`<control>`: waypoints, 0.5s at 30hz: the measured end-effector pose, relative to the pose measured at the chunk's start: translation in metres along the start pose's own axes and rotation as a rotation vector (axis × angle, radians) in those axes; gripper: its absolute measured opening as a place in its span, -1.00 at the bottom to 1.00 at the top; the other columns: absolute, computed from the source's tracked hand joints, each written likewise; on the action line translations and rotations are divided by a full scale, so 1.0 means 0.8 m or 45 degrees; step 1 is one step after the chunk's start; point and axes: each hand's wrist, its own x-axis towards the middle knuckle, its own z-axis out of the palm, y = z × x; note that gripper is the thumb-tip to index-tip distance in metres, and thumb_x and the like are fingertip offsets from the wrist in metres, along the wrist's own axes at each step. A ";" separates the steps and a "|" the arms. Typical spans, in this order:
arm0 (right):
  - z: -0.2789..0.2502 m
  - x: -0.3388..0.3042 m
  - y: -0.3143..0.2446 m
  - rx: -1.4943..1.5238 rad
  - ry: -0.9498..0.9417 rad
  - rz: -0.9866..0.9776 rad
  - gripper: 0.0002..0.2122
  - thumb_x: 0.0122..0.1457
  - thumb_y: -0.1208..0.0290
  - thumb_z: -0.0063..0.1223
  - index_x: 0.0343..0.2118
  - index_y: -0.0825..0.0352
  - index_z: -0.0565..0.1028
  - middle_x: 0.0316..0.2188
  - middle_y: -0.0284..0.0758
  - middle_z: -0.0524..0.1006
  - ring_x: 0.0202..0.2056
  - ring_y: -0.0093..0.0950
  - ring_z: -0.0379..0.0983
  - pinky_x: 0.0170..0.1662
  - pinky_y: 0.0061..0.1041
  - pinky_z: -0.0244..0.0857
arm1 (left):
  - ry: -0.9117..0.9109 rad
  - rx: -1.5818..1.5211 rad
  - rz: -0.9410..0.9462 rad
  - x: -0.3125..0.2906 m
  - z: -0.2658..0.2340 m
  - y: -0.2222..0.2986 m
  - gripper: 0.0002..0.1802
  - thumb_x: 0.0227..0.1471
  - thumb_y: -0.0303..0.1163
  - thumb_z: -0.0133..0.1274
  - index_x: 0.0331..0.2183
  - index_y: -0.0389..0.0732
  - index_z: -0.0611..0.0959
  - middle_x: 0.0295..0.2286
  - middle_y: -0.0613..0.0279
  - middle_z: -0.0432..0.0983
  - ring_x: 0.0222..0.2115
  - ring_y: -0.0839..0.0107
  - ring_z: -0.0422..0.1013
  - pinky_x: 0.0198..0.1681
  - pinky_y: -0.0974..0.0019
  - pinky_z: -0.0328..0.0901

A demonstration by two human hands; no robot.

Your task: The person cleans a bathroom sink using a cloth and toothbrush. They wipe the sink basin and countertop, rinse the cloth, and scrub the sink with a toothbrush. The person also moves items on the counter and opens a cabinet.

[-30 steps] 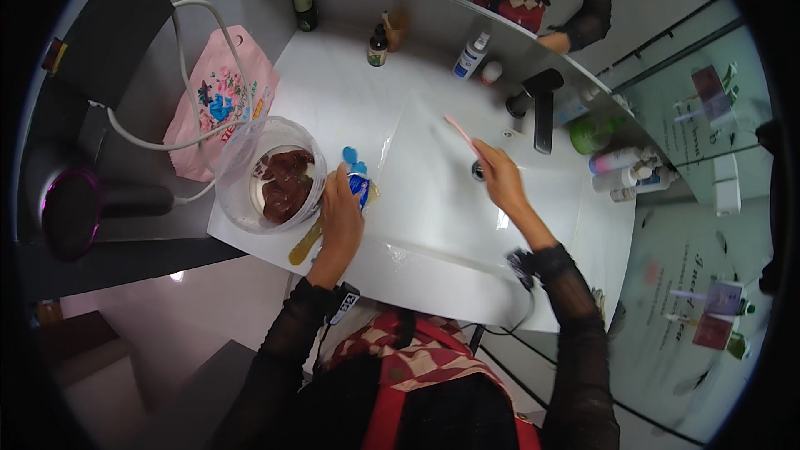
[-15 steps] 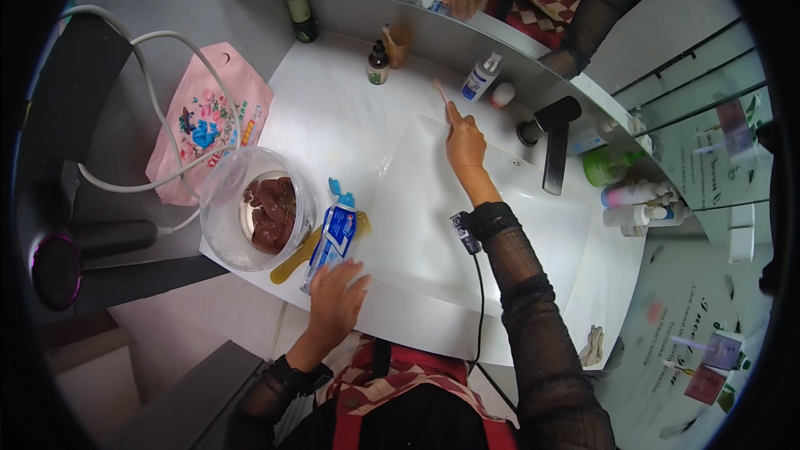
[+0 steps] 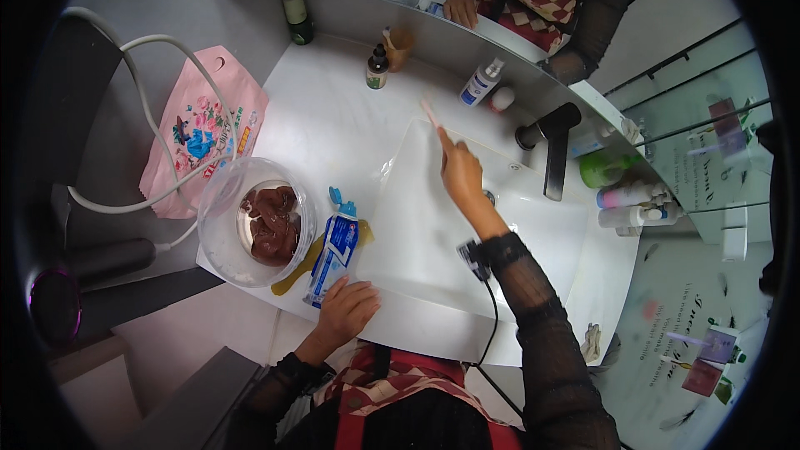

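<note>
My right hand (image 3: 463, 171) is closed around a slim pale-pink toothbrush (image 3: 431, 113), held over the far left part of the white sink (image 3: 417, 233). The brush's far end points toward the back of the counter and is slightly blurred. My left hand (image 3: 348, 310) lies at the counter's front edge, fingers stretched out, by the bottom end of a blue-and-white toothpaste tube (image 3: 335, 252). The tube's light-blue flip cap stands raised. Partly beneath it lies a flat olive-yellow piece (image 3: 292, 280). Left of that, a clear plastic tub (image 3: 218, 237) holds dark reddish-brown, meat-like lumps (image 3: 275, 225).
A black faucet (image 3: 557, 150) rises at the sink's back right. Along the mirror stand a dropper bottle (image 3: 377, 71), a brown cup (image 3: 399, 50) and a white spray bottle (image 3: 481, 83). Several bottles (image 3: 625, 196) crowd the right side. A pink bag (image 3: 204, 125) and looped pale cable are at left.
My right hand with the toothbrush has drawn slightly nearer, toward the sink. My left hand has moved down and a little right to the counter's edge by the tube.
</note>
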 end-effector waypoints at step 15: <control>-0.003 -0.041 -0.027 0.058 0.098 -0.123 -0.54 0.08 0.54 -0.13 0.09 0.08 0.34 -0.47 -0.10 0.42 -0.57 -0.13 0.43 -0.48 -0.19 0.37 | -0.038 -0.023 -0.070 0.005 0.000 -0.003 -0.86 -0.13 -0.45 0.14 -0.40 -0.15 0.57 -0.30 0.29 0.48 -0.18 0.34 0.42 0.06 0.16 0.17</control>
